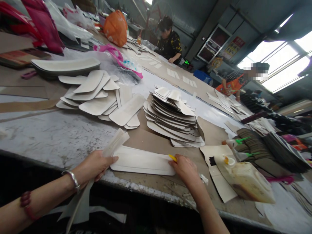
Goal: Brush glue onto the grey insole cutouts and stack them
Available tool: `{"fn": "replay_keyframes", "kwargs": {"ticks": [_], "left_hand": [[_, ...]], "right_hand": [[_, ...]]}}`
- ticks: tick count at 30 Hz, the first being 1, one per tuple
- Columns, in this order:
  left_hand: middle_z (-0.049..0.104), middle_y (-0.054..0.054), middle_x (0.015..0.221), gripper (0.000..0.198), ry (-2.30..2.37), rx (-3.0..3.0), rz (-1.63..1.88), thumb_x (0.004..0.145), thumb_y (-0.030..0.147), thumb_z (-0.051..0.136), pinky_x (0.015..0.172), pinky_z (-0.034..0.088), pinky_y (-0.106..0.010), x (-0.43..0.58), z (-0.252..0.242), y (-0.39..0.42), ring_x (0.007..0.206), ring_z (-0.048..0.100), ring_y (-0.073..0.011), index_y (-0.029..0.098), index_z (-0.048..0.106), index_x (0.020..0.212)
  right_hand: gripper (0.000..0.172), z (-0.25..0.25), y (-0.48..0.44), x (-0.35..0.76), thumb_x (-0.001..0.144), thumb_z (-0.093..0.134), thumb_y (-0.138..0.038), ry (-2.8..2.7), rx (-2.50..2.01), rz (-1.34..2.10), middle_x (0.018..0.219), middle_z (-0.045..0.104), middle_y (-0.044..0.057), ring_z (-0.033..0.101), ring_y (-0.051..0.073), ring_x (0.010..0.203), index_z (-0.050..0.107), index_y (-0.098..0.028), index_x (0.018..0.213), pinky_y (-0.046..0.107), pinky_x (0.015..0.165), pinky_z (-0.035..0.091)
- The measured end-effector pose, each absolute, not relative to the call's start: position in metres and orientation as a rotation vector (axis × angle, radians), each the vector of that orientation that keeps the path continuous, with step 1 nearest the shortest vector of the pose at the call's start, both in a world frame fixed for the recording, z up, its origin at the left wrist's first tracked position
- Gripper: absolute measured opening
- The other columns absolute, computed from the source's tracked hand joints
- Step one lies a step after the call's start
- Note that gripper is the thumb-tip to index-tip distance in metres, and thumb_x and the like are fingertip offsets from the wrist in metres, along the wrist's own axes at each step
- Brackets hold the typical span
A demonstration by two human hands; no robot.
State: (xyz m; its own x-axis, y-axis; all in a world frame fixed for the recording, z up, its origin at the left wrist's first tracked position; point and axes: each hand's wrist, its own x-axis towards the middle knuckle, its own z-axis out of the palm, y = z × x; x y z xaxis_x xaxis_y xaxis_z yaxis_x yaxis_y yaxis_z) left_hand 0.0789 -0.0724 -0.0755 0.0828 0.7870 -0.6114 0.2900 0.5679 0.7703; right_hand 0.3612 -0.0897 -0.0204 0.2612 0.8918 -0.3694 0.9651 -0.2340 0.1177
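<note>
My left hand, a silver bangle at its wrist, is closed around a bundle of off-white strips. Their ends stick out above the fist and hang below it over the table edge. A long pale panel with rounded corners lies flat in front of me, my left thumb at its left end. My right hand is closed at the panel's right end on a small tool with a yellow tip; the rest of it is hidden in the fingers. Beyond the panel rises a stack of similar curved pieces.
A loose heap of pale pieces lies at back left. On the right are a stained plastic jug, green-tipped bottles and dark stacked pieces. An orange bag is farther back. Two people work across the table.
</note>
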Motion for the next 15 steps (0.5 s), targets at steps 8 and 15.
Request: {"fn": "replay_keyframes", "kwargs": {"ticks": [8,15], "left_hand": [[0.03,0.007,0.024,0.041,1.52,0.965,0.454,0.064,0.046,0.051,0.03,0.017,-0.018,0.08,-0.081,-0.072,0.023,0.027,-0.0052,0.022,0.031,0.038],[0.03,0.009,0.026,0.035,1.52,0.944,0.466,0.068,0.039,0.052,0.03,0.018,-0.019,0.082,-0.07,-0.071,0.024,0.026,-0.0063,0.022,0.034,0.042]], "right_hand": [[0.029,-0.03,-0.108,0.389,0.089,0.033,-0.025,1.748,2.382,-0.333,0.078,0.067,0.009,0.063,0.022,0.079,0.061,-0.018,0.087,0.028,0.066,0.039],[0.037,-0.033,-0.12,0.381,0.089,0.026,-0.034,1.88,2.462,-0.397,0.084,0.066,0.011,0.062,0.022,0.08,0.059,-0.018,0.09,0.029,0.067,0.04]]}}
